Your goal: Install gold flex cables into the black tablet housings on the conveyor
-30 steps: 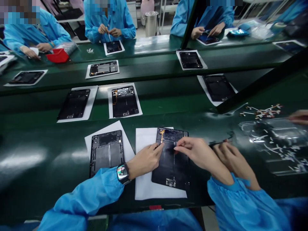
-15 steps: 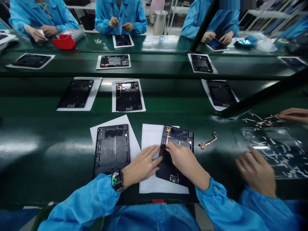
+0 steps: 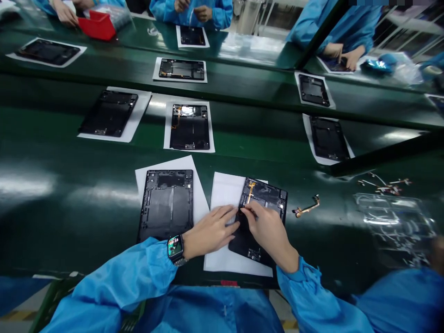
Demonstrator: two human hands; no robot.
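Note:
A black tablet housing [image 3: 256,240] lies tilted on white paper sheets [image 3: 222,261] in front of me. An orange flex cable [image 3: 250,190] runs down inside its upper left part towards my right fingertips. My right hand [image 3: 268,231] is closed in a pinch at the housing's left edge, on the cable's lower end, mostly hidden by the fingers. Stretched out flat, my left hand [image 3: 215,231] rests over the paper, its fingertips against that same edge. Left of it, a second black tablet housing [image 3: 166,203] lies on its own sheet, partly covered by my forearm.
A loose flex cable [image 3: 307,208] lies to the right, with a small cable pile [image 3: 385,185] and a clear plastic tray [image 3: 391,217] beyond it. A co-worker's sleeve [image 3: 405,296] reaches in there. More housings [image 3: 190,127] lie behind; a dark post [image 3: 391,150] slants across the right.
The view has shifted, so the bench appears tilted. My right hand still pinches at the housing's left edge, and my left hand stays beside it. The co-worker's hands at right have pulled back.

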